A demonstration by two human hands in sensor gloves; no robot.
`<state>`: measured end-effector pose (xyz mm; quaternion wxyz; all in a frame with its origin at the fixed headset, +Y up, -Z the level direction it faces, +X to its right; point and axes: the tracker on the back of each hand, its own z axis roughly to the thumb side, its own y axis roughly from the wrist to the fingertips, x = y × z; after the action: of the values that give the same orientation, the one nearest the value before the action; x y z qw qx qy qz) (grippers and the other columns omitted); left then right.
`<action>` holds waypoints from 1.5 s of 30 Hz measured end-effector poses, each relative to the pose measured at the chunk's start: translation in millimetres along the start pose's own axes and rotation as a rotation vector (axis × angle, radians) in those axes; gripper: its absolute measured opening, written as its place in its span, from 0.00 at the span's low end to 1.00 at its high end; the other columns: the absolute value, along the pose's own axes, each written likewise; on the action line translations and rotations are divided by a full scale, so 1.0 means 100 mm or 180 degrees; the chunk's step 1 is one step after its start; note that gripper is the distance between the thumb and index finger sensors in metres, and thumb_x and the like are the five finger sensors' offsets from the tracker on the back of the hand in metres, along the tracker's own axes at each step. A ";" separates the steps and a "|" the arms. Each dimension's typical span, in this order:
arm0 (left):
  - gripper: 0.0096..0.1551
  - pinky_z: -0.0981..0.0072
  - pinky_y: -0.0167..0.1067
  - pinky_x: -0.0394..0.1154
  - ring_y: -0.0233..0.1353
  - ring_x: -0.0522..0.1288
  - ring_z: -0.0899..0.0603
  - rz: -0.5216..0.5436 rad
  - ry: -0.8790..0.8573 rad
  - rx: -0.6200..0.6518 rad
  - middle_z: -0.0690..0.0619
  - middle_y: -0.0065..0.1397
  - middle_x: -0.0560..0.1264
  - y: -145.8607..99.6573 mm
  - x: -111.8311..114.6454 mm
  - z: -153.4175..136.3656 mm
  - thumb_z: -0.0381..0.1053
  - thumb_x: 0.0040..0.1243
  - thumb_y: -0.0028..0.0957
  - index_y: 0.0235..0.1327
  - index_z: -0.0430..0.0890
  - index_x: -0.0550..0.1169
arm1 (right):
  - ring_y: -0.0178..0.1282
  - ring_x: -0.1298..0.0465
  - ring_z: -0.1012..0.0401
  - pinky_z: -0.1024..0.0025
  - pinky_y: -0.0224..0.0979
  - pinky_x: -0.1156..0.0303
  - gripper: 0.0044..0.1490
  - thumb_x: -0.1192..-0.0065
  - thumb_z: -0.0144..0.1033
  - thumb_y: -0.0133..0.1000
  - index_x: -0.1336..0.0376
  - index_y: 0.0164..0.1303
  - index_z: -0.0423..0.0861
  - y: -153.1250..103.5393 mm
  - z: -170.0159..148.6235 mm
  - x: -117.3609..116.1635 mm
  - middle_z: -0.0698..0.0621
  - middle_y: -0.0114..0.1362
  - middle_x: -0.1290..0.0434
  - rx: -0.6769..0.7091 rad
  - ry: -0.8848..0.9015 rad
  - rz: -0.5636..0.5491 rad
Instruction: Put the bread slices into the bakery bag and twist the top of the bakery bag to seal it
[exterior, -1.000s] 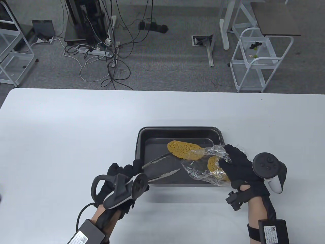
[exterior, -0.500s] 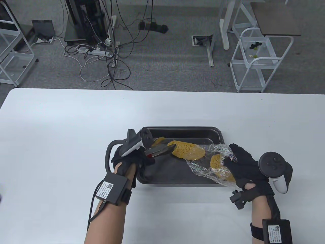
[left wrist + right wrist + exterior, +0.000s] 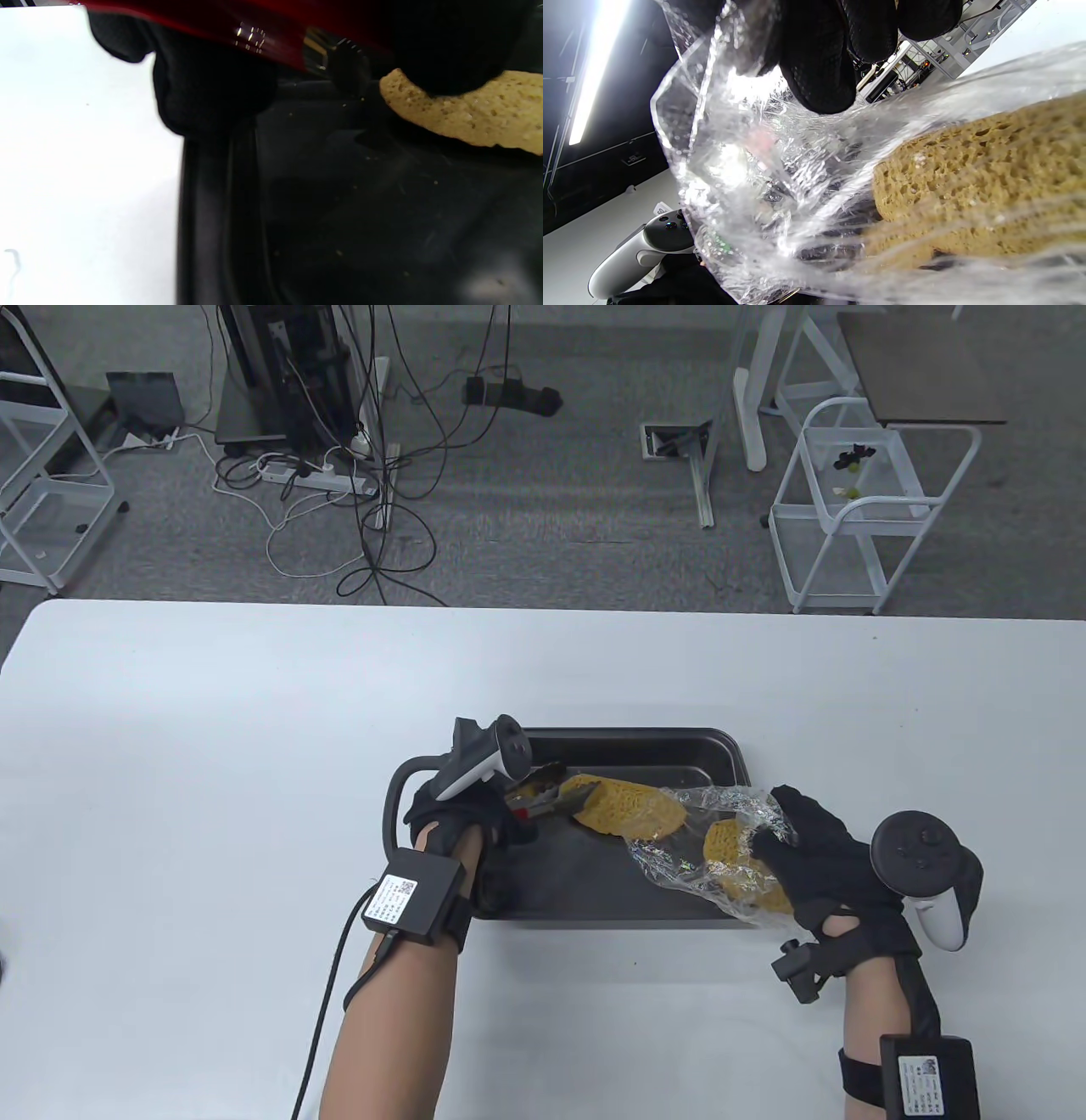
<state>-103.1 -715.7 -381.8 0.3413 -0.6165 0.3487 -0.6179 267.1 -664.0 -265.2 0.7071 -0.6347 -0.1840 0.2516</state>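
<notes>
Bread slices (image 3: pixel 629 812): two, one bagged.

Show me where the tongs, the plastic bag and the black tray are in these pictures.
tongs (image 3: pixel 543 800), table view, on the metal arms near the tips.
plastic bag (image 3: pixel 679 869), table view, on its crinkled lower side.
black tray (image 3: pixel 628 738), table view, on the far rim.

Black tray (image 3: pixel 730 751); yellow-brown porous bread slice (image 3: pixel 632 813); clear glinting bag (image 3: pixel 679 865); white table (image 3: pixel 212 712); silver, red-handled tongs (image 3: pixel 543 800).
</notes>
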 end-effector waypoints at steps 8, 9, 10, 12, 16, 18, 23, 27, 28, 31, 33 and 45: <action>0.54 0.57 0.74 0.74 0.54 0.86 0.45 -0.0173 -0.0084 0.0174 0.15 0.56 0.84 0.02 0.05 0.10 0.73 0.74 0.34 0.71 0.44 0.78 | 0.77 0.45 0.24 0.24 0.73 0.54 0.28 0.33 0.37 0.54 0.24 0.49 0.28 0.00 0.00 0.01 0.26 0.80 0.39 -0.0006 0.0016 -0.0007; 0.53 0.59 0.74 0.74 0.54 0.85 0.40 -0.0201 -0.0096 0.0230 0.17 0.56 0.85 0.02 0.07 0.12 0.72 0.75 0.34 0.70 0.44 0.78 | 0.77 0.45 0.24 0.24 0.73 0.54 0.28 0.33 0.37 0.54 0.24 0.49 0.28 0.00 0.00 0.01 0.25 0.80 0.39 -0.0008 0.0020 -0.0006; 0.52 0.60 0.75 0.74 0.53 0.85 0.36 -0.0235 -0.0097 0.0267 0.18 0.56 0.85 0.01 0.08 0.13 0.72 0.75 0.34 0.69 0.44 0.79 | 0.77 0.45 0.24 0.24 0.73 0.54 0.28 0.33 0.37 0.54 0.24 0.49 0.28 0.00 0.00 0.01 0.26 0.80 0.39 -0.0008 0.0023 -0.0007; 0.51 0.62 0.76 0.74 0.52 0.84 0.32 -0.0300 -0.0090 0.0386 0.22 0.56 0.87 -0.02 0.11 0.18 0.70 0.76 0.34 0.69 0.44 0.80 | 0.77 0.45 0.24 0.24 0.73 0.54 0.28 0.33 0.37 0.54 0.24 0.49 0.28 0.00 -0.01 0.01 0.26 0.80 0.39 -0.0009 0.0034 -0.0008; 0.48 0.55 0.74 0.75 0.48 0.87 0.30 -0.0247 -0.0006 0.0553 0.28 0.53 0.90 -0.12 0.20 0.30 0.69 0.77 0.34 0.67 0.45 0.81 | 0.77 0.45 0.24 0.24 0.72 0.54 0.28 0.33 0.37 0.54 0.24 0.49 0.28 0.00 -0.01 0.01 0.26 0.80 0.39 -0.0013 0.0048 -0.0007; 0.47 0.50 0.72 0.76 0.45 0.88 0.31 -0.0177 0.0006 0.0627 0.29 0.51 0.91 -0.19 0.27 0.38 0.68 0.77 0.35 0.65 0.45 0.82 | 0.77 0.45 0.24 0.24 0.73 0.54 0.28 0.33 0.37 0.54 0.24 0.49 0.28 0.00 -0.01 0.02 0.26 0.80 0.39 -0.0010 0.0055 -0.0009; 0.42 0.46 0.67 0.79 0.37 0.93 0.35 0.0086 0.0071 0.0710 0.31 0.44 0.94 -0.34 0.40 0.55 0.66 0.76 0.38 0.63 0.45 0.83 | 0.77 0.45 0.24 0.24 0.73 0.54 0.28 0.33 0.38 0.54 0.24 0.49 0.28 0.00 -0.01 0.01 0.26 0.80 0.39 -0.0002 0.0053 0.0011; 0.38 0.48 0.68 0.79 0.32 0.95 0.39 0.0387 0.0193 0.0647 0.37 0.42 0.96 -0.46 0.46 0.60 0.67 0.75 0.40 0.61 0.48 0.85 | 0.77 0.45 0.24 0.24 0.72 0.54 0.28 0.33 0.37 0.54 0.24 0.49 0.28 0.01 -0.02 0.00 0.26 0.80 0.39 0.0001 0.0057 0.0012; 0.38 0.48 0.68 0.79 0.31 0.95 0.39 0.0457 0.0172 0.0644 0.37 0.42 0.97 -0.49 0.47 0.58 0.67 0.75 0.40 0.60 0.49 0.85 | 0.77 0.45 0.24 0.24 0.73 0.54 0.28 0.33 0.37 0.54 0.24 0.49 0.28 0.00 -0.02 0.01 0.26 0.80 0.39 0.0002 0.0061 0.0002; 0.38 0.48 0.69 0.78 0.30 0.95 0.38 0.0701 0.0150 0.0633 0.39 0.42 0.97 -0.59 0.51 0.52 0.67 0.75 0.39 0.60 0.50 0.85 | 0.77 0.45 0.24 0.24 0.73 0.54 0.28 0.33 0.37 0.54 0.24 0.48 0.28 0.00 -0.02 0.02 0.26 0.80 0.39 -0.0001 0.0061 -0.0022; 0.38 0.48 0.70 0.77 0.31 0.95 0.39 0.0866 0.0192 0.0628 0.41 0.43 0.96 -0.65 0.53 0.48 0.68 0.75 0.38 0.60 0.51 0.84 | 0.77 0.45 0.24 0.24 0.73 0.54 0.28 0.33 0.37 0.54 0.24 0.49 0.28 0.00 -0.03 0.02 0.26 0.80 0.39 -0.0006 0.0061 -0.0043; 0.40 0.48 0.73 0.73 0.47 0.87 0.47 0.1440 0.0454 0.0430 0.47 0.51 0.91 -1.04 0.59 0.04 0.69 0.75 0.35 0.62 0.54 0.82 | 0.77 0.44 0.24 0.24 0.73 0.53 0.28 0.33 0.37 0.54 0.24 0.48 0.28 0.00 -0.04 0.05 0.26 0.79 0.38 -0.0040 -0.0094 -0.0216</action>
<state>-99.1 -711.7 -262.4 0.4860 -0.4534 0.4589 -0.5897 273.9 -664.7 -265.6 0.7084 -0.6288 -0.2174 0.2357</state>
